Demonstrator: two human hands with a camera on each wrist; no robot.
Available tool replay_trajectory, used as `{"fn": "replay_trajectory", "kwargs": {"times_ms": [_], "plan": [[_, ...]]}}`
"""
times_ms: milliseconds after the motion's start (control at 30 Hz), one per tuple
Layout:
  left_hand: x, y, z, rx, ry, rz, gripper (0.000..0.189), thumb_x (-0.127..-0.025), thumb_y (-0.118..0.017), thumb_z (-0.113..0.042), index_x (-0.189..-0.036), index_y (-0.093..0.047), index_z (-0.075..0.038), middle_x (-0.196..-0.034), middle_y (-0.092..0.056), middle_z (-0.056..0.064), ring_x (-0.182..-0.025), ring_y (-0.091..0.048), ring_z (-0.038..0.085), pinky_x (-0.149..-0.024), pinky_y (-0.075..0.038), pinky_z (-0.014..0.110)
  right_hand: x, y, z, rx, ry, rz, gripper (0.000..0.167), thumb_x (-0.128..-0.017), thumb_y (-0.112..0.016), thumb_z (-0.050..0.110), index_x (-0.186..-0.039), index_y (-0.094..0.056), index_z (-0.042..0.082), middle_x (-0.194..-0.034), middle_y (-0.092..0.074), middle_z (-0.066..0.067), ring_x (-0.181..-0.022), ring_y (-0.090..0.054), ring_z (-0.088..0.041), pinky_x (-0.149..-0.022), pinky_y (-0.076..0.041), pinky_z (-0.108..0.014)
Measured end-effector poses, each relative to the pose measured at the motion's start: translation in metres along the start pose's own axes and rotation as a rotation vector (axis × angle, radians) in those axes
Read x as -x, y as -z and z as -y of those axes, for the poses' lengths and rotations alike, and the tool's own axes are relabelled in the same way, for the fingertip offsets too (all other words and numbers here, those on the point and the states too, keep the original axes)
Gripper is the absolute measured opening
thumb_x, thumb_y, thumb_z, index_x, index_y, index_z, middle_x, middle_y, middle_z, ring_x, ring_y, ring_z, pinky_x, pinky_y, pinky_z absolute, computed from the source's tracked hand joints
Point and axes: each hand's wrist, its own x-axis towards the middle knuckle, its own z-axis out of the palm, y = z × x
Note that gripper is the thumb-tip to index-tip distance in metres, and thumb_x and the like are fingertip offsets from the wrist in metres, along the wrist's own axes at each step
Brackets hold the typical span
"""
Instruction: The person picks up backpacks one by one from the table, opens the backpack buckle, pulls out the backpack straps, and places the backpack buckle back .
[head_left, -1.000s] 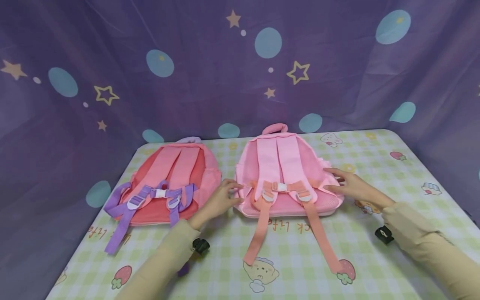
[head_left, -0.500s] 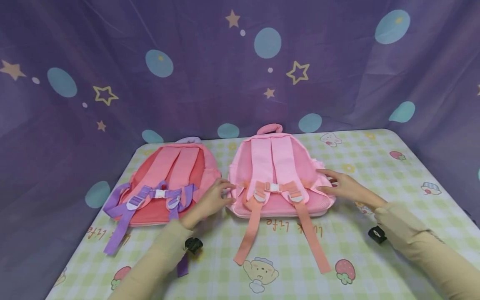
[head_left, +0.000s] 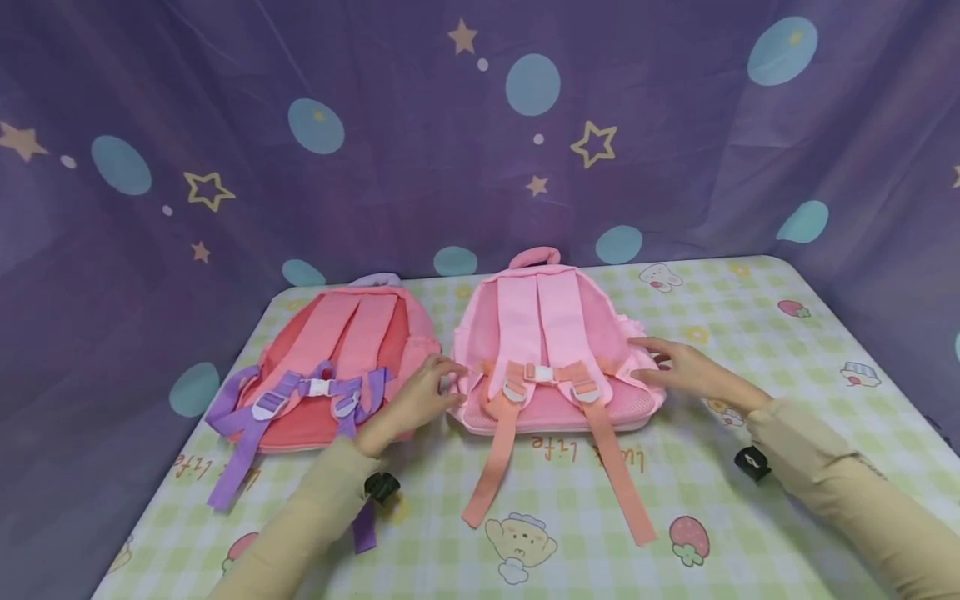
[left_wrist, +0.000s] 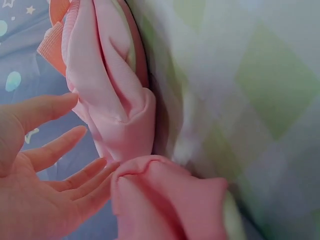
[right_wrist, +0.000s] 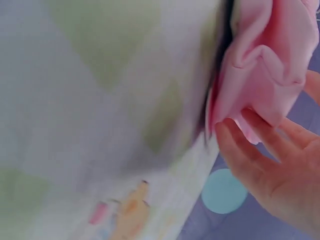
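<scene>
A light pink backpack (head_left: 558, 325) lies on the table with its straps facing up. Its orange webbing straps (head_left: 622, 475) trail toward me, and a white buckle joins them across the middle. My left hand (head_left: 423, 392) is at its left side, fingers loosely extended; in the left wrist view the thumb touches the pink fabric (left_wrist: 107, 75). On the opposite side my right hand (head_left: 693, 372) has its fingertips against the side pocket (right_wrist: 260, 75). Left of it lies a coral pink backpack (head_left: 307, 333) with purple straps (head_left: 243, 458), partly behind my left hand.
A green-and-white checked cloth (head_left: 750, 350) with cartoon prints covers the table. Behind the table hangs a purple curtain (head_left: 420, 150) with stars and blue ovals. The two backpacks are close together, with a narrow gap near my left hand.
The light pink backpack has slid left toward the coral one, both hands moving along with it. The shift slows in the last half second. The coral backpack stays in place.
</scene>
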Motion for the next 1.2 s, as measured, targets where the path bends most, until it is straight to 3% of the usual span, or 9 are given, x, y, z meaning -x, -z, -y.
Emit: {"fn": "replay_trajectory", "kwargs": {"times_ms": [167, 333, 433, 800, 967, 1200], "plan": [[-0.005, 0.003, -0.006, -0.018, -0.059, -0.029, 0.03, -0.076, -0.063, -0.006, -0.105, -0.059, 0.001, -0.11, -0.05, 0.017, -0.104, -0.049, 0.03, -0.092, -0.037, 0.042, -0.001, 0.007, 0.012, 0.057, 0.063, -0.05, 0.051, -0.082, -0.061, 0.03, -0.122, -0.049, 0.0, -0.115, -0.051, -0.026, -0.091, -0.055, -0.036, -0.069, -0.048, -0.039], [-0.014, 0.001, -0.016, -0.028, -0.151, -0.079, 0.022, -0.078, -0.063, -0.007, -0.099, -0.061, 0.001, -0.103, -0.056, 0.014, -0.099, -0.052, 0.027, -0.089, -0.04, 0.039, -0.005, 0.012, 0.034, 0.13, 0.034, -0.088, 0.041, -0.083, -0.06, 0.019, -0.118, -0.052, -0.002, -0.117, -0.051, -0.024, -0.101, -0.051, -0.038, -0.077, -0.045, -0.046], [-0.02, 0.001, -0.026, -0.019, -0.189, -0.086, 0.022, -0.078, -0.063, -0.006, -0.098, -0.061, 0.001, -0.101, -0.057, 0.014, -0.098, -0.053, 0.027, -0.087, -0.04, 0.039, -0.008, 0.011, 0.046, 0.149, 0.062, -0.099, 0.037, -0.082, -0.062, 0.013, -0.115, -0.054, -0.002, -0.115, -0.054, -0.021, -0.102, -0.051, -0.037, -0.082, -0.042, -0.049], [-0.039, -0.012, -0.047, -0.027, -0.152, 0.058, 0.027, -0.081, -0.062, -0.011, -0.106, -0.06, -0.001, -0.107, -0.055, 0.013, -0.103, -0.05, 0.024, -0.09, -0.04, 0.036, -0.024, -0.007, 0.063, 0.113, 0.124, -0.04, 0.033, -0.08, -0.062, 0.009, -0.111, -0.057, -0.002, -0.109, -0.058, -0.017, -0.099, -0.053, -0.034, -0.082, -0.043, -0.046], [-0.046, -0.017, -0.052, -0.042, -0.174, 0.074, 0.026, -0.081, -0.061, -0.01, -0.105, -0.06, -0.001, -0.106, -0.057, 0.012, -0.105, -0.049, 0.024, -0.091, -0.038, 0.034, -0.031, -0.013, 0.07, 0.087, 0.122, -0.014, 0.031, -0.081, -0.062, 0.009, -0.11, -0.058, -0.002, -0.107, -0.059, -0.017, -0.099, -0.053, -0.033, -0.084, -0.042, -0.047], [-0.054, -0.023, -0.058, -0.071, -0.185, 0.118, 0.026, -0.08, -0.061, -0.008, -0.105, -0.06, 0.0, -0.102, -0.058, 0.013, -0.093, -0.052, 0.025, -0.084, -0.041, 0.034, -0.042, -0.02, 0.075, 0.066, 0.185, 0.024, 0.03, -0.08, -0.061, 0.006, -0.107, -0.059, -0.005, -0.104, -0.061, -0.017, -0.094, -0.055, -0.031, -0.082, -0.043, -0.044]]}}
